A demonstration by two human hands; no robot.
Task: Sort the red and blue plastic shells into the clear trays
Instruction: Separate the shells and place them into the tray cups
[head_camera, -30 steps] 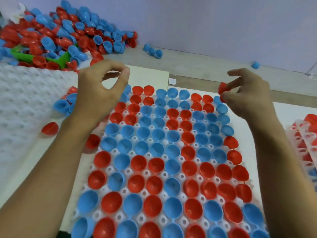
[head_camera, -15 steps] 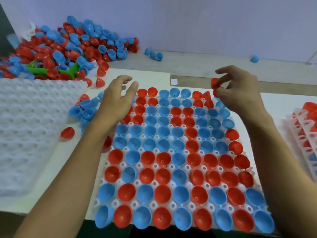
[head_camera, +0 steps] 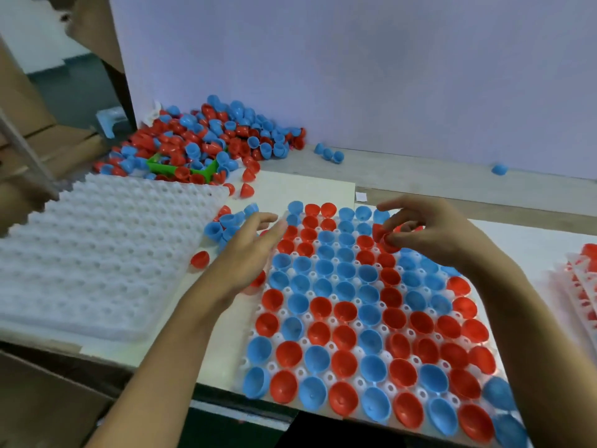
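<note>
A red shell (head_camera: 386,237) sits pinched between the thumb and fingers of the right hand (head_camera: 433,232), held just above the far rows of the filled clear tray (head_camera: 365,318). That tray lies on the counter (head_camera: 310,189) in front of the person, its pockets packed with red and blue shells, open sides up. The left hand (head_camera: 250,253) hovers at the tray's left edge, fingers straight and slightly apart, holding nothing. A few loose blue shells (head_camera: 223,227) lie just beyond it. To the left rests an empty white tray (head_camera: 106,253); behind it, a heap of mixed shells (head_camera: 206,140) surrounds a green bin (head_camera: 181,168).
</note>
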